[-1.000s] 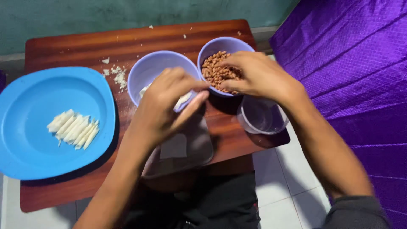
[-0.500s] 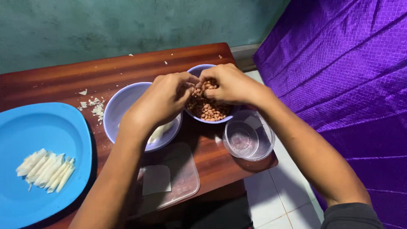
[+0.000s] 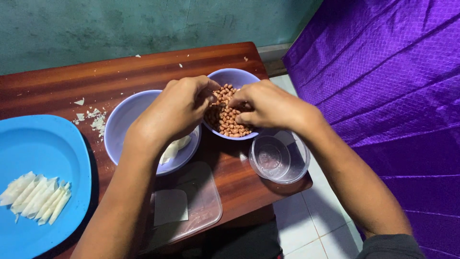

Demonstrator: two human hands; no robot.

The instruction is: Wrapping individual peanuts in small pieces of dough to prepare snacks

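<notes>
Your left hand (image 3: 175,112) and right hand (image 3: 266,106) are pinching red-brown peanuts (image 3: 225,120) over the small lilac plastic bowl (image 3: 235,76) near the counter's (image 3: 57,86) far edge; loose nuts risk slipping and rolling off.

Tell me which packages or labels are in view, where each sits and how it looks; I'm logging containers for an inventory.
Clear plastic lid: near table edge, under the left forearm; flat rounded rectangle with a pale square label, print unreadable.
Clear round tub: front right table corner, below the right hand; no label visible.
No signs or screens.
</notes>
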